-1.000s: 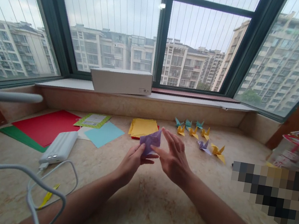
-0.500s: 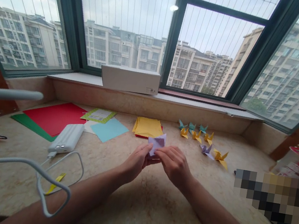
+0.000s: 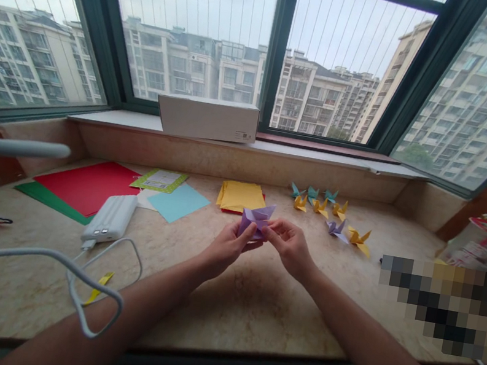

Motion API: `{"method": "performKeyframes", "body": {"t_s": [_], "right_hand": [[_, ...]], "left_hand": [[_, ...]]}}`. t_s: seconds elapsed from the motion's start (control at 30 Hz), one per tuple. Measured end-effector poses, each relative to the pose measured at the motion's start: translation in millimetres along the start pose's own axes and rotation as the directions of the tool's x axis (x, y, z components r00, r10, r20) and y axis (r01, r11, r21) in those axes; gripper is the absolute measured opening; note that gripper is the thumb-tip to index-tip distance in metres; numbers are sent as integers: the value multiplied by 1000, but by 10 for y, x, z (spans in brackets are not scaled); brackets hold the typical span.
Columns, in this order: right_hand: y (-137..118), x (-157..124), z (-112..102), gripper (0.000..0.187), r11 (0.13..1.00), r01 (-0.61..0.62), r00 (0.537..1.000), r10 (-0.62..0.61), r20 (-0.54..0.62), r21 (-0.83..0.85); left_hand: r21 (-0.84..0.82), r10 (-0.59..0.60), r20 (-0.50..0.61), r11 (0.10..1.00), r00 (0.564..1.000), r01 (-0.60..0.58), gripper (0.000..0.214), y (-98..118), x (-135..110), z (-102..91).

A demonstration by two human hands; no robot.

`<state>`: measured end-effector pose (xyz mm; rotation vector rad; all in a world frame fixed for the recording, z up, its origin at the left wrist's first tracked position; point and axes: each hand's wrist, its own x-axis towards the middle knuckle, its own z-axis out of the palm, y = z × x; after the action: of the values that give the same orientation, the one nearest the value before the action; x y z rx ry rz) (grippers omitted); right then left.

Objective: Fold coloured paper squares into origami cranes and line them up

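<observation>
A small purple origami paper (image 3: 256,216), partly folded with a flap standing up, is held above the counter between both hands. My left hand (image 3: 233,244) pinches its left and lower side, thumb in front and fingers behind. My right hand (image 3: 289,245) grips its right edge between thumb and fingertips. Just behind the hands lies a stack of yellow paper (image 3: 241,196). To the right stand several folded paper cranes: teal cranes (image 3: 312,194) at the back, yellow cranes (image 3: 320,207) before them, then a purple crane (image 3: 336,229) and a larger yellow crane (image 3: 359,240).
Left of the hands lie red paper (image 3: 84,184), light blue paper (image 3: 178,201) and a white power bank (image 3: 110,217) with a looping cable (image 3: 49,254). A white box (image 3: 207,120) sits on the windowsill. A plastic cup (image 3: 475,246) stands at the far right.
The purple paper has been turned and a pointed flap now opens upward from it. My right fingers have shifted along its right edge. The camera view has tilted slightly downward.
</observation>
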<state>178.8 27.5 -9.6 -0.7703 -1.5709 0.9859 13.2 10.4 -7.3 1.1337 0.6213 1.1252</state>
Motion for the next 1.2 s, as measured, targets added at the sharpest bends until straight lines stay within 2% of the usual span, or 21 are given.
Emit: {"method": "performKeyframes", "body": {"t_s": [0.07, 0.17, 0.3, 0.43, 0.5, 0.57, 0.63, 0.73, 0.83, 0.93, 1.1, 1.2], "right_hand": [[-11, 6, -18, 25, 999, -38, 999, 37, 29, 36], [-31, 3, -24, 25, 1000, -13, 1000, 13, -23, -16], [-69, 2, -45, 21, 966, 83, 982, -121, -143, -243], [-118, 5, -94, 15, 881, 84, 958, -200, -204, -466], [-131, -3, -98, 9, 853, 105, 960, -221, -172, -511], [-129, -17, -81, 22, 842, 141, 969, -224, -100, -521], [-116, -25, -61, 30, 847, 147, 976, -207, -64, -510], [-86, -9, -57, 21, 909, 74, 981, -140, -133, -411], [-65, 37, -82, 19, 987, -4, 975, -32, -219, -161], [-67, 77, -91, 22, 999, -5, 969, 14, -248, 35], [-111, 66, -46, 18, 993, 59, 973, -34, -229, 105], [-137, 32, -15, 18, 993, 54, 983, -35, -180, 102]], "left_hand": [[19, 3, 11, 1000, 1000, -3, 40, 0, 5, -9], [34, 10, 5, 999, 1000, -10, 38, -9, 11, -21], [58, 1, -23, 998, 1000, 1, 38, -2, 7, -17], [138, -19, -21, 990, 1000, 22, 39, 30, 0, 5], [160, -15, -25, 987, 1000, 19, 35, 40, -2, 14], [185, -5, -24, 983, 1000, 10, 31, 46, -4, 20], [215, -7, -16, 977, 1000, 10, 30, 54, -6, 29], [233, -32, 1, 972, 999, 31, 34, 68, -9, 47], [213, -40, 16, 976, 999, 36, 38, 73, -15, 66], [200, -40, 38, 979, 998, 32, 40, 77, -40, 80], [73, -119, 135, 991, 984, 110, 50, 127, -106, 90], [-4, -178, 117, 984, 977, 179, 53, 148, -106, 90]]}}
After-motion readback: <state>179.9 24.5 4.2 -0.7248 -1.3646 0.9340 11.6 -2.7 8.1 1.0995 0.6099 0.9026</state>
